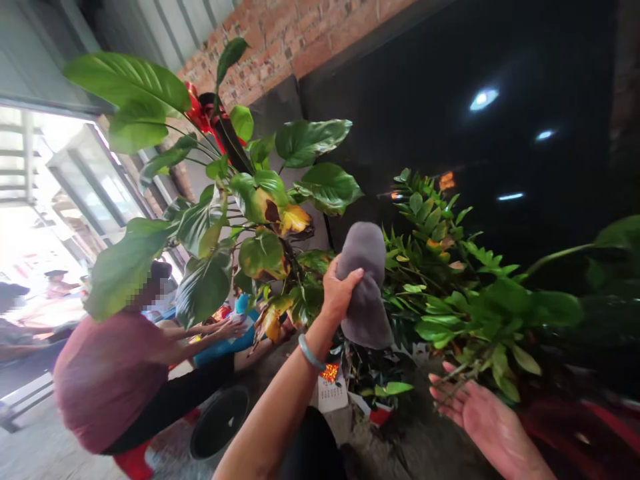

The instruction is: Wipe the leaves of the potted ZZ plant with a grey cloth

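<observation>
My left hand (339,291) is raised in the middle of the view and grips a grey cloth (364,280), which hangs down from my fingers. A pale bracelet sits on that wrist. The cloth is held against a large-leaved potted plant (260,200) with some yellow and brown leaves. My right hand (475,410) is lower right, palm up with fingers stretched out, under the stems of a small-leaved plant (450,280). It holds nothing.
Another person in a maroon top (107,380) bends at the lower left, hands on something blue. A dark round pot (220,420) lies on the floor beside them. A brick wall (300,40) and a glossy black panel (475,133) stand behind the plants.
</observation>
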Available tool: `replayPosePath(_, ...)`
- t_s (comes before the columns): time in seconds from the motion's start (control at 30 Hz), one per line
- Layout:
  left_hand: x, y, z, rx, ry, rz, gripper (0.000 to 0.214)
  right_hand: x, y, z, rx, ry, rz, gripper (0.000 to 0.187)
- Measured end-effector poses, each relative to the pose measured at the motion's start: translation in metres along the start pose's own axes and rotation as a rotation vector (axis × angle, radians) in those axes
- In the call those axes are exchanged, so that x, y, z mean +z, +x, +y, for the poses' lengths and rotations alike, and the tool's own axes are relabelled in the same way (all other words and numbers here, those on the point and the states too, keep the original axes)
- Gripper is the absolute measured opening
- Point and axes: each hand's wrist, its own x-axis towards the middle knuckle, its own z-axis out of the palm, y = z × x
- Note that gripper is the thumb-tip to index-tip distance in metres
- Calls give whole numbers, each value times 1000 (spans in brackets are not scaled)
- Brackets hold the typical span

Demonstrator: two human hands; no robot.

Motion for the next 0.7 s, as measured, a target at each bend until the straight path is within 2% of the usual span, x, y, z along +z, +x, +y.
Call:
replayPosePath(0.07,0,-12,-23,-144,86,-45,49,-2,1,-1,31,-13,-27,38)
replayPosePath(0.13,-5,-36,-43,-306,148,-188,44,-3,1,-2,46,-25,-6,42)
replayPosePath(0.23,-14,-61,-45,-419,138,-421,43,0,0,-3,18,-31,79,46)
replayPosePath(0.3,-15,-56,-28,-345,100,-435,48,4,-1,-3,10,-33,94,46)
replayPosePath(0.4,-3,-22,4,-91,35,-293,56,4,1,-2,15,-32,58,44)
replayPosePath(0.47,8,-1,11,30,-5,-185,60,1,3,-1,32,-35,4,42)
replayPosePath(0.5,12,3,8,46,-12,-138,59,-1,4,-1,40,-36,-23,41)
replayPosePath(0.57,15,-5,-11,-38,19,-101,52,-5,6,0,44,-33,-59,40)
replayPosePath(0.6,13,-16,-24,-128,53,-130,47,-7,7,0,43,-32,-61,39)
replayPosePath(0.7,-1,-63,-58,-470,148,-377,38,-10,5,-1,53,-57,-27,30)
